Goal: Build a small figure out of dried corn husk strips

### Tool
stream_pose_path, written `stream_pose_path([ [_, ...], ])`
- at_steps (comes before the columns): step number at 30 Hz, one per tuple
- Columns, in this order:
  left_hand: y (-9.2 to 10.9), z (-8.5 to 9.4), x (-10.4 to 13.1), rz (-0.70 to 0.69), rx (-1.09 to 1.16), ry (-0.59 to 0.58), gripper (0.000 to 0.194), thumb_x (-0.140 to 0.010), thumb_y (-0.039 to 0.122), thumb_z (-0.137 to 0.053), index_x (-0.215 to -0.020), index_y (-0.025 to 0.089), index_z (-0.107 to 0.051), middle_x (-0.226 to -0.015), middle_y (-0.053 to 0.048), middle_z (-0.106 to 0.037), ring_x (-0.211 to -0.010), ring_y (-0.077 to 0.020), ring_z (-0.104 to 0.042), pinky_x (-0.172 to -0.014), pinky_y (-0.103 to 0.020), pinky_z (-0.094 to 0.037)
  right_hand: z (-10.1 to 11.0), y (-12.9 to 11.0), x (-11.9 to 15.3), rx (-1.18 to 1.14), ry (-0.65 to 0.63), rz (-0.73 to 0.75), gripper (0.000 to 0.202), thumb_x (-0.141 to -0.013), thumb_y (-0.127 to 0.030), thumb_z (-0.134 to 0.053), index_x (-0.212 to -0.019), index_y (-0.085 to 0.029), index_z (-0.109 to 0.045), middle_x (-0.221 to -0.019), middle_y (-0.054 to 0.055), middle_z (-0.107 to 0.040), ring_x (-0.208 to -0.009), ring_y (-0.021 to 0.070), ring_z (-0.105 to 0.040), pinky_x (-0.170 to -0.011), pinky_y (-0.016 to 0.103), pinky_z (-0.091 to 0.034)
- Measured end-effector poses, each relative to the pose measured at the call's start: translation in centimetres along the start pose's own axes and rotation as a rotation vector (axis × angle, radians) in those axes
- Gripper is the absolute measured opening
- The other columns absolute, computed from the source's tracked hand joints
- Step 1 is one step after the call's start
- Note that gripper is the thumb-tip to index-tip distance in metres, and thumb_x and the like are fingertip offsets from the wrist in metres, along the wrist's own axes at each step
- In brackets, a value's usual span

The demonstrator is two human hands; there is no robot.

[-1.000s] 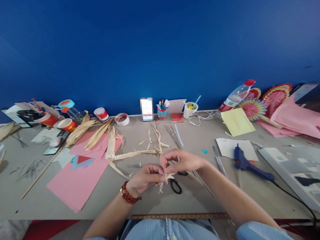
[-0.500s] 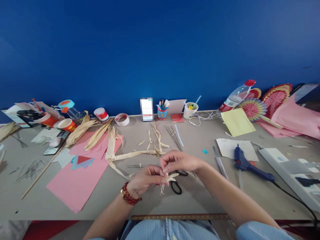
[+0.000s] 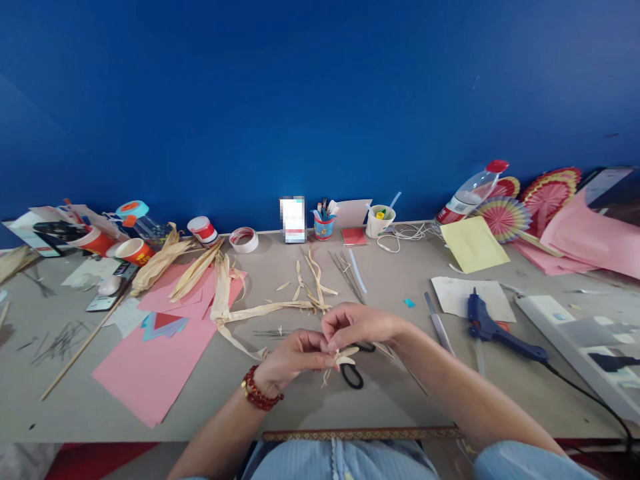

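Observation:
A small pale piece of corn husk with petal-like strips sits between my fingertips over the table. My left hand pinches it from the left. From above, my right hand closes its fingertips on the same piece; the exact contact is partly hidden. Black-handled scissors lie just beneath, their blades out of sight under my right hand. Thin wires rest to the left of my hands. Long husk strips stretch across the table behind them.
Pink paper and dried husks lie at the left. Farther back stand a tape roll, a phone and a brush cup. A blue glue gun, a metal ruler and a power strip occupy the right.
The small husk piece has turned slightly between my fingertips. Both hands stay in nearly the same place, still pinched together.

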State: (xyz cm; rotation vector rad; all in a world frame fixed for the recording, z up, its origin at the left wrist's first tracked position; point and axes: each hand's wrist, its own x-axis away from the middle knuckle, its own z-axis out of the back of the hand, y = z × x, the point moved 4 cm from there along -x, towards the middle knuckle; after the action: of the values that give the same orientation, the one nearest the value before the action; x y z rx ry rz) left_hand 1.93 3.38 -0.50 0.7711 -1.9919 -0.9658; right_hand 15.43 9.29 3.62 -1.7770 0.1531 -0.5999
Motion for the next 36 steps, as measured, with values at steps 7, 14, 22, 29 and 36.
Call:
stream_pose_path([
  [7, 0.0, 0.4, 0.0, -0.032, -0.045, 0.019, 0.026, -0.066, 0.035, -0.085, -0.073, 0.012, -0.074, -0.069, -0.004, -0.070, -0.060, -0.0091, -0.056, -0.060, -0.021, -0.038, 0.3, -0.2, -0.1, 0.052, 0.019, 0.003, 0.031, -0.071, -0.039, -0.077, -0.069, -0.015, -0.058, -0.060, -0.006, -0.050, -0.059, 0.0081, -0.040, -0.055, 0.019, -0.030],
  [14, 0.1, 0.2, 0.0, -0.041, -0.033, -0.004, 0.026, -0.067, 0.034, -0.084, -0.074, 0.013, -0.073, -0.071, -0.005, -0.070, -0.062, -0.0101, -0.056, -0.061, -0.021, -0.038, 0.1, -0.6, 0.0, 0.060, 0.027, 0.042, 0.035, -0.077, -0.048, -0.069, -0.072, -0.014, -0.062, -0.066, -0.001, -0.057, -0.065, 0.0114, -0.049, -0.062, 0.023, -0.037],
  [22, 0.6, 0.4, 0.2, -0.095, 0.014, -0.034, 0.024, -0.067, 0.033, -0.083, -0.068, 0.013, -0.069, -0.068, -0.003, -0.064, -0.060, -0.0096, -0.055, -0.054, -0.021, -0.033, 3.1, 2.0, 2.8, 0.965, 0.595, -0.084, 0.018, -0.087, -0.035, -0.059, -0.077, -0.020, -0.062, -0.078, 0.000, -0.066, -0.071, 0.0149, -0.057, -0.062, 0.024, -0.034],
  [29, 0.8, 0.0, 0.1, -0.091, 0.034, -0.051, 0.026, -0.066, 0.032, -0.084, -0.064, 0.014, -0.066, -0.063, 0.000, -0.056, -0.062, -0.0118, -0.058, -0.056, -0.022, -0.034, 2.0, 4.1, 4.3, 1.408, 0.677, -0.279, 0.005, -0.087, -0.027, -0.060, -0.090, -0.023, -0.061, -0.088, 0.005, -0.071, -0.083, 0.0224, -0.066, -0.059, 0.027, -0.035],
  [36, 0.9, -0.1, 0.1, -0.094, 0.047, -0.055, 0.025, -0.066, 0.031, -0.083, -0.063, 0.013, -0.066, -0.064, 0.000, -0.056, -0.058, -0.0094, -0.054, -0.053, -0.022, -0.031, 1.1, 3.6, 3.1, 1.527, 0.650, -0.253, 0.010, -0.090, -0.023, -0.057, -0.099, -0.022, -0.062, -0.100, 0.009, -0.069, -0.089, 0.0240, -0.066, -0.066, 0.030, -0.042],
])
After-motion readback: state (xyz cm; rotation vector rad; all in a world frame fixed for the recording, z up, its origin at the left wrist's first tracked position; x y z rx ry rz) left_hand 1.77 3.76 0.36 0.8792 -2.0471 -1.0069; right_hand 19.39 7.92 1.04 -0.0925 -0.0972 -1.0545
